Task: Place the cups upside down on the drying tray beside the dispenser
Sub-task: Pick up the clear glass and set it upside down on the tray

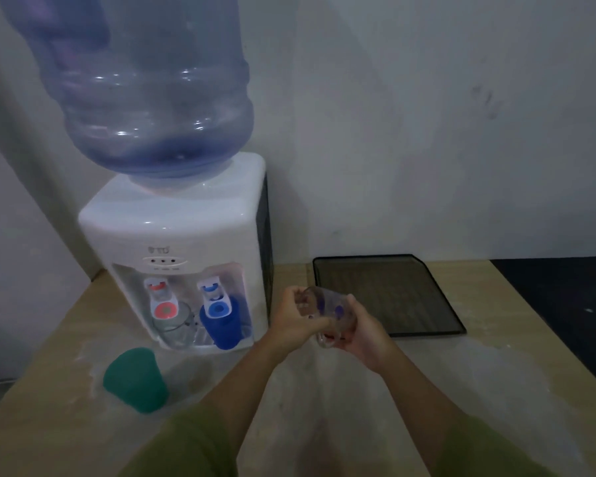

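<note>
Both my hands hold a clear glass mug point(324, 309) with blue spots, tipped on its side above the table, just right of the dispenser point(172, 232). My left hand point(293, 318) grips its left end, and my right hand point(362, 333) cups its right side and handle. The dark mesh drying tray point(424, 318) lies flat on the table to the right of the dispenser, with nothing on it. A clear glass cup point(174, 327) and a blue cup point(222, 323) stand in the dispenser's bay under the taps. A green cup point(135, 378) stands upside down on the table at the front left.
A large blue water bottle point(145, 84) sits on top of the dispenser. The wall stands close behind the wooden table point(496, 373). The table's right edge runs diagonally past the tray, with dark floor beyond. Pale smears mark the tabletop.
</note>
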Action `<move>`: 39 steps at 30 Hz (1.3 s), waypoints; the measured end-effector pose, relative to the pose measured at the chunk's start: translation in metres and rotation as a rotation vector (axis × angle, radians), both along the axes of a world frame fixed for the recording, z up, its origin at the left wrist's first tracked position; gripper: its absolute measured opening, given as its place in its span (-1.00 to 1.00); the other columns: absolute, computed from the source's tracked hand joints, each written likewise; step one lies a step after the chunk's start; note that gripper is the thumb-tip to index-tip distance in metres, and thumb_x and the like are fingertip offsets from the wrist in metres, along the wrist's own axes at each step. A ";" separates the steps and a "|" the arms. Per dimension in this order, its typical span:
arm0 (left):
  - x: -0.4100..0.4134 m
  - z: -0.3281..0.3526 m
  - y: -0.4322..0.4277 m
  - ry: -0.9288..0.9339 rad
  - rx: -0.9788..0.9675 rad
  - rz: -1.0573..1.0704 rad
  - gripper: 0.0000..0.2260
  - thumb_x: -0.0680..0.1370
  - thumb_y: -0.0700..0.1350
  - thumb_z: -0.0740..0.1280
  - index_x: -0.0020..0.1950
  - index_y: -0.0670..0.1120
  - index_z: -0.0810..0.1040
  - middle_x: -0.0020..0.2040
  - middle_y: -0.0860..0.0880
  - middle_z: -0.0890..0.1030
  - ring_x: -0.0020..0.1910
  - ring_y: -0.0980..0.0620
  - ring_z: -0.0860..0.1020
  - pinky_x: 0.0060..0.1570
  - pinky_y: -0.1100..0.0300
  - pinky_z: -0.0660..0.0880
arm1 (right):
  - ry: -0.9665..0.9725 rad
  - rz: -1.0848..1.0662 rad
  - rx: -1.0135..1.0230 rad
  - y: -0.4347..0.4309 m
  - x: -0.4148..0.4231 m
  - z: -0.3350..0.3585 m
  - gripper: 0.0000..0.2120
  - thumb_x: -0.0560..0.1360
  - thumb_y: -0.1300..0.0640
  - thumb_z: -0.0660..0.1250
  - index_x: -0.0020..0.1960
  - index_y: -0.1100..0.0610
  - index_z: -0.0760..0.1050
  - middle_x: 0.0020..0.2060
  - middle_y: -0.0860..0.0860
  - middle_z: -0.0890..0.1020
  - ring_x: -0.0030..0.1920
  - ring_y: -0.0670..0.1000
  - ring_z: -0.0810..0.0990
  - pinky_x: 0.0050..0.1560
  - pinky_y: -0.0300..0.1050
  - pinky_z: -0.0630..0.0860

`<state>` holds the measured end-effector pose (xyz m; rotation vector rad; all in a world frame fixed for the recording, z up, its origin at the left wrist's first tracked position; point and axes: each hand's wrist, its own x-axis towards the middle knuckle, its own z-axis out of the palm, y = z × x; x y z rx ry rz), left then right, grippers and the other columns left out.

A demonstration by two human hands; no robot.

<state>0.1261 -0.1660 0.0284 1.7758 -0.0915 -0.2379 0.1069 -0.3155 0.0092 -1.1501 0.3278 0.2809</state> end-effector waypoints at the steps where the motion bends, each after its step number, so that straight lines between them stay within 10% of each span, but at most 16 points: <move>1: 0.008 -0.002 -0.009 0.022 -0.033 0.008 -0.49 0.26 -0.13 0.56 0.06 0.06 0.36 0.02 0.04 0.55 -0.04 0.18 0.55 -0.20 0.35 0.54 | -0.013 0.009 0.047 -0.010 0.008 0.000 -0.58 0.62 -0.08 0.03 0.23 0.15 0.50 0.08 0.17 0.63 0.03 0.13 0.58 0.04 0.06 0.48; 10: 0.073 -0.025 -0.064 0.132 -0.097 0.034 -0.44 0.30 -0.12 0.56 0.19 -0.03 0.37 0.22 -0.07 0.55 0.16 0.00 0.56 0.16 0.09 0.53 | 0.033 0.091 0.139 -0.081 0.078 -0.007 -0.71 0.57 0.10 0.10 0.17 0.19 0.47 -0.09 0.16 0.63 -0.19 0.08 0.62 -0.31 -0.10 0.61; 19: 0.111 -0.067 -0.059 0.038 0.508 -0.101 -0.23 0.29 0.03 0.54 0.41 -0.07 0.30 0.38 -0.08 0.40 0.34 -0.06 0.38 0.32 -0.02 0.40 | 0.004 -0.053 -0.593 -0.093 0.153 -0.029 -0.63 0.37 0.11 0.47 0.14 0.01 0.45 0.19 0.11 0.49 -0.06 0.05 0.57 -0.48 -0.25 0.56; 24: 0.120 -0.093 -0.057 0.016 0.638 -0.128 -0.41 0.49 -0.05 0.37 0.47 -0.06 0.24 0.42 -0.10 0.38 0.39 -0.04 0.35 0.41 0.07 0.30 | -0.014 -0.111 -0.980 -0.080 0.184 -0.046 -0.45 0.30 0.07 0.53 0.23 0.00 0.42 0.24 0.16 0.32 0.22 0.26 0.40 0.15 0.04 0.50; 39: 0.129 -0.117 -0.063 -0.060 0.616 0.004 -0.58 0.51 -0.30 0.27 0.37 -0.14 0.41 0.23 -0.18 0.51 0.13 -0.08 0.52 0.17 0.21 0.44 | -0.145 -0.099 -1.102 -0.043 0.226 -0.075 -0.42 0.37 0.18 0.49 0.33 0.06 0.37 0.25 0.19 0.26 0.23 0.22 0.27 0.27 0.06 0.43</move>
